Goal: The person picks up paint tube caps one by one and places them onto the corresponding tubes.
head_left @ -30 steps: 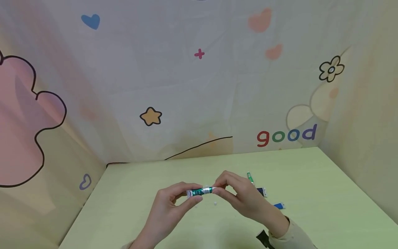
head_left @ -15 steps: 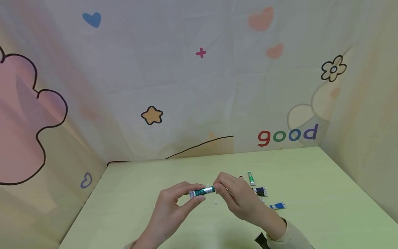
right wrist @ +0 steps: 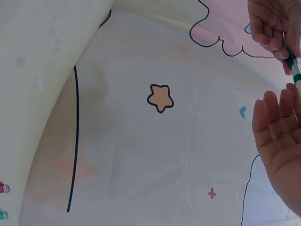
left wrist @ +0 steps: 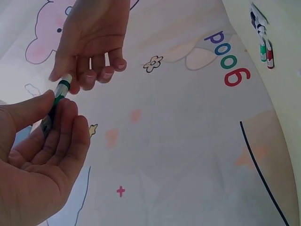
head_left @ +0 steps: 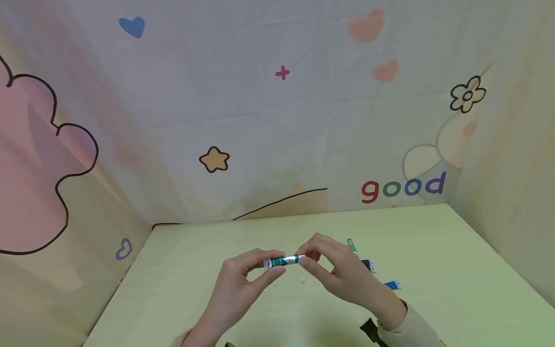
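Observation:
A small green-and-silver paint tube (head_left: 283, 261) is held level above the table, its white cap (head_left: 302, 257) toward the right. My left hand (head_left: 243, 279) pinches the tube near its flat crimped end between thumb and fingers. At the cap, the thumb and forefinger of my right hand (head_left: 342, 270) pinch from both sides. The left wrist view shows the same tube (left wrist: 60, 92) rising from the left hand (left wrist: 42, 160) toward the fingertips of the right hand (left wrist: 94, 47). In the right wrist view, the tube (right wrist: 295, 68) is partly cut off at the edge.
On the table (head_left: 173, 270), to the right, lie a green tube (head_left: 352, 246), a dark tube (head_left: 368, 265) and a blue tube (head_left: 392, 285). A red tube (left wrist: 269, 54) shows in the left wrist view. Near the hands lies a small white piece (head_left: 303, 280). A printed curtain (head_left: 260, 120) stands behind.
My right fingers were folded over the cap half a second ago; now they have turned back and the cap shows between them. The left hand keeps its grip on the tube.

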Demonstrator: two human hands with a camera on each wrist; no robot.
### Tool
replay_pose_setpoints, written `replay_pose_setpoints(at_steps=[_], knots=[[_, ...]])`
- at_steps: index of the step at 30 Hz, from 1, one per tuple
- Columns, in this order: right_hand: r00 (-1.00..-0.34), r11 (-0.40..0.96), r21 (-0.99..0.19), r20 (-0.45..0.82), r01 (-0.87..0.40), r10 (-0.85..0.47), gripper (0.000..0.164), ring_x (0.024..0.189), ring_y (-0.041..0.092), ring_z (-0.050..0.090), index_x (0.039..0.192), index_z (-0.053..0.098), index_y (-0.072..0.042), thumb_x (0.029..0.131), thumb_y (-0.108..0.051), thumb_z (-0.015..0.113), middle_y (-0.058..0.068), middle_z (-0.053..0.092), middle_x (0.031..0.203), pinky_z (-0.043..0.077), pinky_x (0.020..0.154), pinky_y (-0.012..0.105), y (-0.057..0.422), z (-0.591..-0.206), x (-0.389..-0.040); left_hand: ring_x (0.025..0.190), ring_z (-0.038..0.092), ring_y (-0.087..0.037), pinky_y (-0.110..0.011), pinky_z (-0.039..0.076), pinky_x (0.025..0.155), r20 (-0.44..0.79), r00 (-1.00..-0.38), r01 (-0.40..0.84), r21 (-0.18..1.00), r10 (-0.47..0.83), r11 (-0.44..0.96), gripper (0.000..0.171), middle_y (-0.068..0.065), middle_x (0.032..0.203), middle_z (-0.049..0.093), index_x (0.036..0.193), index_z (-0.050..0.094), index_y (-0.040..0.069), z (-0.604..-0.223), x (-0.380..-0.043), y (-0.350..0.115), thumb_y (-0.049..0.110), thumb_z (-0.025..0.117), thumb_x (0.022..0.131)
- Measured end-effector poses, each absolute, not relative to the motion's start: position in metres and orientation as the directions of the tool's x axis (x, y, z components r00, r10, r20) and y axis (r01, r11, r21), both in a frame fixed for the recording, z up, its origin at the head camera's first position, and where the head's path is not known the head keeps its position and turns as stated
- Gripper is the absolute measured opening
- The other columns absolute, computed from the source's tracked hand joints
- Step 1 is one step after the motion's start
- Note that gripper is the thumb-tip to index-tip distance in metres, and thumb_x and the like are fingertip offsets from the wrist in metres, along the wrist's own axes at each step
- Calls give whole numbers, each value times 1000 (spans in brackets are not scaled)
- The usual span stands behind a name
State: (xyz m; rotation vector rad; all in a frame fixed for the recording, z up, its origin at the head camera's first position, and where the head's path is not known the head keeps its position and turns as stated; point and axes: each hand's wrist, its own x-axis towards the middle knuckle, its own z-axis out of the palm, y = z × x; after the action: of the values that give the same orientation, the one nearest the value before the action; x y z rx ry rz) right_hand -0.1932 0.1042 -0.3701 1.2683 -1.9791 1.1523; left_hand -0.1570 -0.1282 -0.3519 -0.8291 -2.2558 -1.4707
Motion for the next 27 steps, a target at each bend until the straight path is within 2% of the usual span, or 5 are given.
replay_pose_setpoints(at_steps=[5, 9, 15, 19, 27], knots=[[-269, 146, -227, 847, -963, -458, 11, 84, 8, 59, 108, 68, -11, 101, -18, 64, -5, 65, 95, 52, 75, 21, 105, -365, -195, 84, 65, -14, -33, 56, 85, 514, -806, 586, 766, 294, 266, 19, 10, 85, 68, 109, 77, 23, -348, -156, -131, 25, 77, 91], [-166, 194, -84, 874, -977, -456, 14, 81, 8, 60, 102, 69, -9, 103, -20, 60, -4, 65, 93, 51, 73, 17, 103, -364, -195, 83, 65, -14, -32, 55, 82, 529, -791, 607, 745, 308, 279, 19, 11, 85, 67, 110, 77, 25, -349, -155, -132, 27, 77, 91], [-102, 272, 37, 873, -962, -478, 21, 84, 14, 66, 98, 71, -8, 105, -22, 57, -2, 68, 95, 55, 77, 25, 105, -362, -196, 81, 62, -12, -29, 52, 73, 563, -765, 643, 699, 313, 314, 19, 15, 84, 67, 109, 77, 26, -355, -159, -129, 27, 77, 90], [-161, 273, -21, 849, -962, -503, 18, 81, 11, 64, 98, 70, -10, 104, -21, 58, -5, 66, 92, 53, 75, 22, 109, -366, -199, 81, 61, -11, -28, 51, 70, 564, -765, 644, 687, 312, 337, 19, 16, 84, 67, 109, 78, 25, -358, -162, -126, 26, 77, 90], [-464, 304, -352, 699, -886, -545, 7, 73, 0, 52, 102, 69, -20, 97, -14, 69, -16, 57, 85, 44, 62, 17, 114, -384, -202, 83, 64, -9, -29, 54, 76, 512, -783, 618, 708, 353, 343, 20, 15, 85, 68, 110, 78, 22, -371, -175, -131, 25, 78, 90]])
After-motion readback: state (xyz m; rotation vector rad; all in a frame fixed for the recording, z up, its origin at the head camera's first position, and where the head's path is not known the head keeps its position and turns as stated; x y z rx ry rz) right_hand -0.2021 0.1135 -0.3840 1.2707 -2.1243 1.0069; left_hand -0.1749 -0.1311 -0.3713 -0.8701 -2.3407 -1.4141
